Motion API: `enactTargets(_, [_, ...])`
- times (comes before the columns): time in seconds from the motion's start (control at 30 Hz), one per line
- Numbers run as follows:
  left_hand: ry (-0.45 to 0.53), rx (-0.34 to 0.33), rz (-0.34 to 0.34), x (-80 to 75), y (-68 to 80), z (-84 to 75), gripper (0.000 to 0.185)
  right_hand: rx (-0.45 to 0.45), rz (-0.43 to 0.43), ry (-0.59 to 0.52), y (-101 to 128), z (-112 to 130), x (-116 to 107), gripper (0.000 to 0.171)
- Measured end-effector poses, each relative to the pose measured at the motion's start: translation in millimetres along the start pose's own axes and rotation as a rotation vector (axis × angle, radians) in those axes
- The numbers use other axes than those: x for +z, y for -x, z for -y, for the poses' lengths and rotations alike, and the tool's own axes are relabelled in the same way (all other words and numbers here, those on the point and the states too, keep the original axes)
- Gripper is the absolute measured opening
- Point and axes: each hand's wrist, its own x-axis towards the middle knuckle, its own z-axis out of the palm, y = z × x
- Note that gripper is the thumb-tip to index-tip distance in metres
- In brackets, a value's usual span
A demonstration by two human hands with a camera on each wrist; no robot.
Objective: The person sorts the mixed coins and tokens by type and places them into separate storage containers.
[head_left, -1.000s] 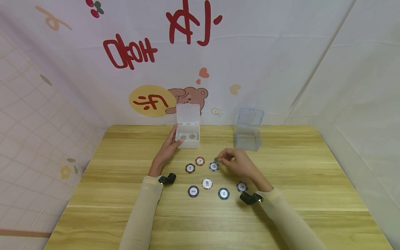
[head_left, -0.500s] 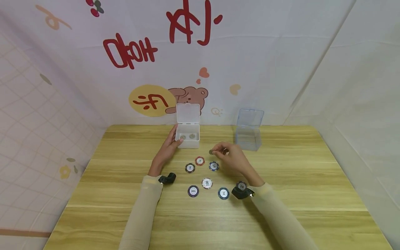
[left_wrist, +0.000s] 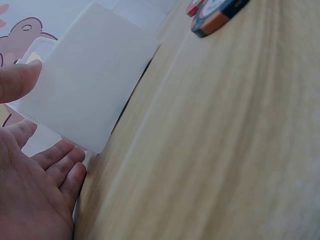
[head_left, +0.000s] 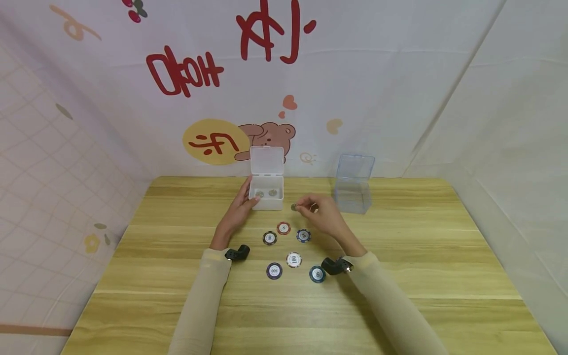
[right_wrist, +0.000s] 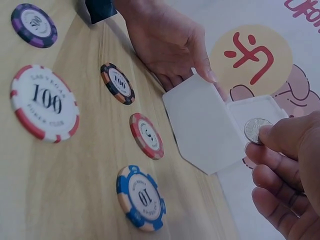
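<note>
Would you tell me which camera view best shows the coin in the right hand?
The right wrist view: the coin appears large, its patterned face turned to the camera, pinched by the right hand. The head view shows it tiny; the left wrist view, not at all.

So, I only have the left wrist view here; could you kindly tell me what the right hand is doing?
Observer: The right hand is pinching a coin between thumb and finger.
Operator: Thank you. Can you see anything inside the white box?
Observer: Yes, coins lie inside it in the head view.
Operator: And are there any chips beyond those at the top of my picture?
Observer: Yes, a blue-edged 10 chip lies to the right of the red-edged 5 chip.
</note>
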Motion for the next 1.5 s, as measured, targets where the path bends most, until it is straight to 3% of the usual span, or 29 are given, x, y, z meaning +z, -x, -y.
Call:
enactTargets(0.37, [0.02,-0.018,0.009,-1.8,-1.8,-1.1,0.075,-0.006,-0.025,-0.012,-15,9,2,0.01])
enactTargets(0.63, [0.031,-0.026,0.036,-3.0,7.9,-25.3,0.075,-0.01,-0.049,0.002,-29,14,6,0.009])
enactTargets(0.77, [0.039,-0.017,0.028,-2.8,10.6,-29.8,0.075,-0.023,-0.054,0.0,-38,16,7,0.011])
enactTargets(1.33, [0.077,-0.01,0.041,2.2,10.0,-28.6,0.074,-0.043,-0.063,0.013,-75,26,7,0.01])
enactTargets(1.5, [0.083,0.005,0.048,2.3,6.2,-18.8,0.074,-0.051,-0.059,0.011,-83,25,8,0.01])
